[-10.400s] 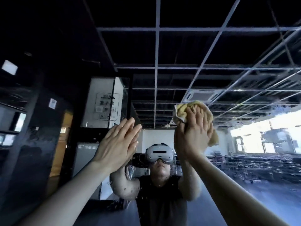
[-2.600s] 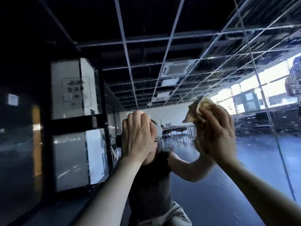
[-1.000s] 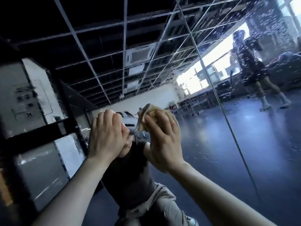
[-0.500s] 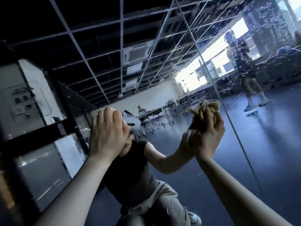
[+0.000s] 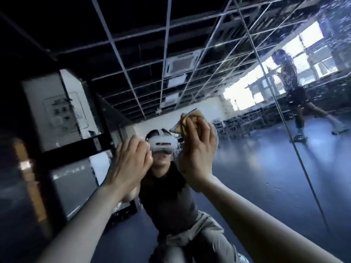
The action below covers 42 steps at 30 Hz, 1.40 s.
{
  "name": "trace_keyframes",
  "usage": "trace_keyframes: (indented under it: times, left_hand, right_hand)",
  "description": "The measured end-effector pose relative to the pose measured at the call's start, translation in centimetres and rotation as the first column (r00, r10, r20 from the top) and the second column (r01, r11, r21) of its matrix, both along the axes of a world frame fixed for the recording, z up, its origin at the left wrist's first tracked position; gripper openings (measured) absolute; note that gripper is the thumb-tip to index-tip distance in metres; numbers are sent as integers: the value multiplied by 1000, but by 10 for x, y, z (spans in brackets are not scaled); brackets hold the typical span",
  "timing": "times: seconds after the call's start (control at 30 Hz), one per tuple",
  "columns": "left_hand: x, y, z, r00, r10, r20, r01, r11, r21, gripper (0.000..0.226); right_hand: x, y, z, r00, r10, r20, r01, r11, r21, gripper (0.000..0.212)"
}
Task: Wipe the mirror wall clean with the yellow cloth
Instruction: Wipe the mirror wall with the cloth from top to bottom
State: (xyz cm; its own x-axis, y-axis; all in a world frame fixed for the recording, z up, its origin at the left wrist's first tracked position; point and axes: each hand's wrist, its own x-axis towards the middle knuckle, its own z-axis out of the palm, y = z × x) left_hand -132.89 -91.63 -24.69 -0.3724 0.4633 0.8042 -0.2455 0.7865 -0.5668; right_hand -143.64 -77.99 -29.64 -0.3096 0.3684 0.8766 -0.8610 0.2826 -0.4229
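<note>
At frame centre, the right hand point(image 5: 197, 154) clamps its fingers on the bunched yellow cloth point(image 5: 191, 118) against the mirror wall point(image 5: 256, 177), now swept back leftward. The left hand point(image 5: 131, 162) braces flat, fingers together. Wiping looks mid-pass, with specks left at upper right.

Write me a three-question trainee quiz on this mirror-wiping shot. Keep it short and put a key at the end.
1. True or false: the left hand holds nothing.
2. The yellow cloth is gripped by: A. the left hand, B. the right hand, C. both.
3. Fill in: the white headset reflected in the mirror wall shows ____ the two hands.

Key: 1 true; 2 B; 3 between.
</note>
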Motion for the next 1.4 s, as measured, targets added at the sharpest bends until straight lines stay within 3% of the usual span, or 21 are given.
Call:
trace_keyframes:
  times: [0.07, 0.13, 0.23, 0.3, 0.4, 0.5, 0.57, 0.7, 0.8, 0.93, 1.0, 1.1, 1.2, 1.3, 1.4]
  left_hand:
    - [21, -17, -4, 998, 34, -47, -31, 998, 58, 22]
    - [33, -31, -16, 996, 58, -74, -51, 995, 88, 24]
    - [49, -48, -38, 997, 30, -69, -25, 997, 68, 27]
    - [63, -60, -50, 998, 48, -40, -47, 999, 19, 31]
    - [89, -84, -55, 992, 124, -14, -123, 991, 43, 17]
    - [110, -103, -53, 986, 165, -14, -161, 974, 158, 19]
    - [118, -111, -53, 984, 175, -29, -164, 960, 227, 22]
    - [123, -118, -63, 978, 199, -65, -170, 936, 307, 22]
    - [129, -117, -82, 975, 216, -54, -190, 933, 304, 23]
    - [149, -125, -103, 972, 234, 3, -225, 929, 293, 25]
    - [161, -134, -103, 964, 267, -9, -247, 905, 346, 27]
    - [178, -144, -95, 955, 289, -63, -230, 858, 459, 29]
    - [193, -153, -91, 949, 299, -97, -206, 826, 525, 28]
    - [203, -164, -103, 950, 280, -134, -160, 811, 563, 26]
    - [209, -176, -133, 950, 277, -148, -143, 801, 582, 23]
  right_hand:
    - [13, -22, -1, 997, 9, -74, -5, 999, 53, 60]
    - [24, -48, -30, 971, 15, -240, 40, 975, 219, 56]
    - [36, -69, -79, 876, 77, -476, 198, 842, 502, 67]
    - [35, -62, -75, 808, 131, -574, 287, 764, 578, 60]
    - [33, -55, -34, 838, 134, -530, 227, 796, 561, 60]
    - [43, -74, 10, 949, 9, -314, 109, 928, 355, 68]
    - [60, -92, 20, 972, -6, -234, 78, 951, 299, 74]
    - [85, -120, -15, 882, 64, -468, 158, 893, 420, 70]
    - [89, -129, -58, 776, 186, -602, 263, 772, 578, 52]
    - [85, -128, -61, 667, 294, -685, 418, 613, 671, 48]
    - [91, -134, -32, 667, 296, -684, 409, 623, 667, 47]
    - [112, -158, 16, 758, 212, -617, 312, 713, 628, 53]
    - [132, -183, 27, 819, 156, -552, 287, 722, 630, 67]
    - [139, -188, 8, 783, 203, -587, 264, 746, 611, 52]
    - [138, -191, -42, 674, 305, -672, 365, 654, 663, 50]
